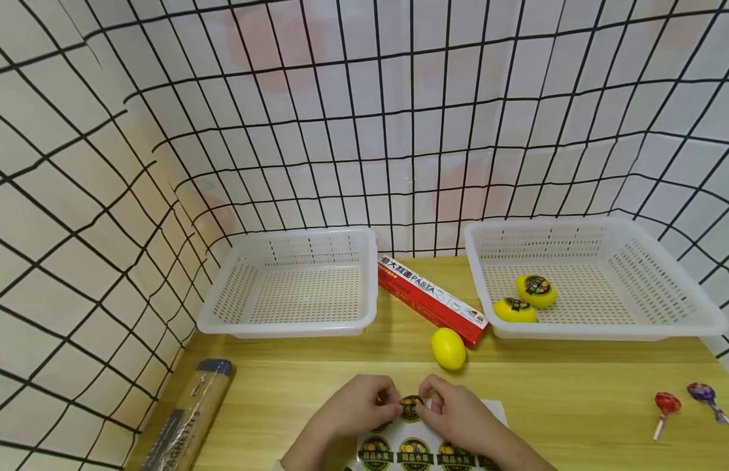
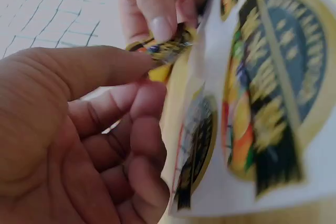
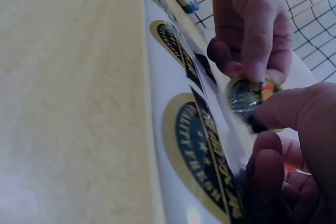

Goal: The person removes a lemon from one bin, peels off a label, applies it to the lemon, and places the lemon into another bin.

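My left hand (image 1: 361,409) and right hand (image 1: 461,415) meet near the front of the table, in the middle. Between them they pinch a round black-and-gold fruit sticker (image 1: 411,408), each thumb on one side of it. The left wrist view shows the sticker (image 2: 167,45) apart from the sheet, thumb and fingers of each hand on it. Below the hands lies a white sticker sheet (image 1: 495,411) with rows of the same labels, partly covered by my right hand and forearm. Just beyond the fingers sits a plain yellow lemon (image 1: 449,348), no label visible on it.
A white basket (image 1: 288,327) stands back left. Another white basket (image 1: 599,330) at right holds two labelled lemons (image 1: 536,291). Between the baskets lies a red pasta box (image 1: 431,301). A spaghetti pack (image 1: 193,409) is at left, two lollipops (image 1: 667,403) at right. Black-grid cloth surrounds the table.
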The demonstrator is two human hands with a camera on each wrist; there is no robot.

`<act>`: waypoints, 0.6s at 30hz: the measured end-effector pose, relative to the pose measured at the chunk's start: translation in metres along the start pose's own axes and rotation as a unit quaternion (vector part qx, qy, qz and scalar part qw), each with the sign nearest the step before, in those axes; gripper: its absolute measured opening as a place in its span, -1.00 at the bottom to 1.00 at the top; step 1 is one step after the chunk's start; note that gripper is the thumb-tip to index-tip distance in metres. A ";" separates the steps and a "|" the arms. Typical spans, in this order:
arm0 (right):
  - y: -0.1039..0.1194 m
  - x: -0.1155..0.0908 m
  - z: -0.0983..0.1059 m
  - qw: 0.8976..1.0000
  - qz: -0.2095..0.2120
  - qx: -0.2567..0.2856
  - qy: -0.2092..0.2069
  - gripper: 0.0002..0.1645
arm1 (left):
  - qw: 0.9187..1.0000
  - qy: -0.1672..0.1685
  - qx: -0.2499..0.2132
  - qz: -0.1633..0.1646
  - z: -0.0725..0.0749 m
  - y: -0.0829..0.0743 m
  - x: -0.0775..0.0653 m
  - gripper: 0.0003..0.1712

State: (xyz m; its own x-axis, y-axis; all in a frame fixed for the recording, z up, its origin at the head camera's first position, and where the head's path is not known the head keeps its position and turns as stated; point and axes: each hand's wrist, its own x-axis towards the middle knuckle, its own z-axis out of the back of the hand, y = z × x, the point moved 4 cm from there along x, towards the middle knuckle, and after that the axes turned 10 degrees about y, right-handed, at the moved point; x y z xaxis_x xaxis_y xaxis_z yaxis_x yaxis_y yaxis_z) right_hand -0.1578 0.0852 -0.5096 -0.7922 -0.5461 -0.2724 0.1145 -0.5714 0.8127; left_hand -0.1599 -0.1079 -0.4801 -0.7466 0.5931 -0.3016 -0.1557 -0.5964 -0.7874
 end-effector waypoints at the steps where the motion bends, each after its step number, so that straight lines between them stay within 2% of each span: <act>1: 0.000 0.000 0.000 1.000 0.003 0.011 0.002 -0.79 | 1.000 -0.005 -0.015 0.000 0.002 0.000 -0.001 -0.87; 7: -0.002 -0.003 0.003 0.995 0.018 0.096 0.029 -0.79 | 0.997 -0.019 -0.075 -0.011 0.010 -0.001 -0.004 -0.88; 11: 0.001 -0.005 0.006 0.990 0.021 0.136 0.029 -0.75 | 0.995 -0.016 -0.100 -0.024 0.010 -0.001 -0.003 -0.87; 14: 0.003 -0.006 0.011 0.988 0.019 0.154 0.016 -0.69 | 0.992 -0.022 -0.121 -0.029 0.009 0.000 -0.001 -0.87; 18: 0.006 -0.008 0.022 0.987 0.004 0.158 -0.018 -0.65 | 0.983 -0.046 -0.175 -0.023 0.007 -0.001 0.005 -0.84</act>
State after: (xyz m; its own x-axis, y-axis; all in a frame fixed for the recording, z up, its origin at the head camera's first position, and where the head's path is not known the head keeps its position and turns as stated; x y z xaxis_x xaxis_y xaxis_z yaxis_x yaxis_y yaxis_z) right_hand -0.1640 0.0995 -0.4914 -0.8140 -0.5239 -0.2510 -0.0668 -0.3448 0.9363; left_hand -0.1682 -0.1082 -0.4767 -0.8015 0.5547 -0.2234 0.0290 -0.3371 -0.9410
